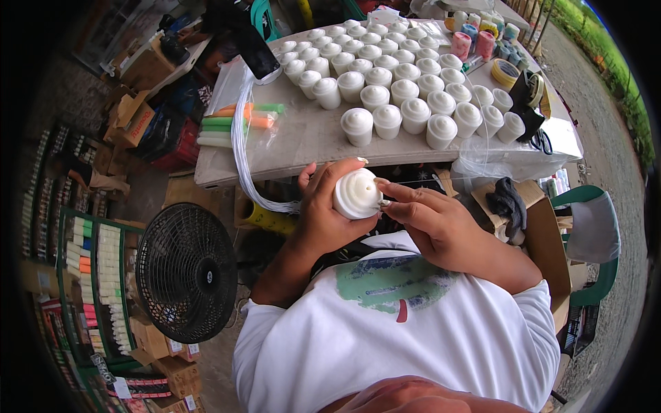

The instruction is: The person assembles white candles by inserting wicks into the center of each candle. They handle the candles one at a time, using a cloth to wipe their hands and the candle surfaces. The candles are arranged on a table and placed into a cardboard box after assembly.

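Observation:
My left hand (327, 203) is wrapped round a white pillar candle (358, 193) with a stepped, domed top and a small dark hole in its middle. The candle is tilted so its top faces up at me, in front of my chest. At its right side my right hand (430, 217) has thumb and fingertips pinched together close to the top; whatever lies between them is too small to make out. Beyond my hands, rows of similar white candles (375, 96) stand on the table (296, 148). A bundle of long white wick strands (241, 134) hangs over the table's near edge.
Orange, green and white sticks (244, 120) lie at the table's left. A tape roll (506, 72) and coloured candles (485, 45) sit at the far right. A black fan (186, 272) stands left of me, a cardboard box (547, 241) and green chair (595, 286) to my right.

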### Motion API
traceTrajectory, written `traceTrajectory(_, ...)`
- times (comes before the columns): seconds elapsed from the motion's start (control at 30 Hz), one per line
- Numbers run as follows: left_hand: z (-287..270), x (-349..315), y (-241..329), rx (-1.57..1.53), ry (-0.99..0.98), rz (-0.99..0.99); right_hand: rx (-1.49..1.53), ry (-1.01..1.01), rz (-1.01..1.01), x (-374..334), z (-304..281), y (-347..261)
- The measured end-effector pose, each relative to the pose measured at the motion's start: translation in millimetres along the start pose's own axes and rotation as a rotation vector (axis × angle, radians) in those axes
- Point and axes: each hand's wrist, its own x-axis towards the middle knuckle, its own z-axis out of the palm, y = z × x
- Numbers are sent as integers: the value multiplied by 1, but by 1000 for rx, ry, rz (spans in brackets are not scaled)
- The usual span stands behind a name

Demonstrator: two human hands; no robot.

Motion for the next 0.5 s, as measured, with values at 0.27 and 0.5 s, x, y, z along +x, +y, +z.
traceTrajectory(0.27, -1, -1, -2, 2, -18, 9, -53, -9, -29, -1, 2, 4)
traceTrajectory(0.5, -1, -1, 0, 5, -24, -1, -113, -46, -25, 1, -2, 0)
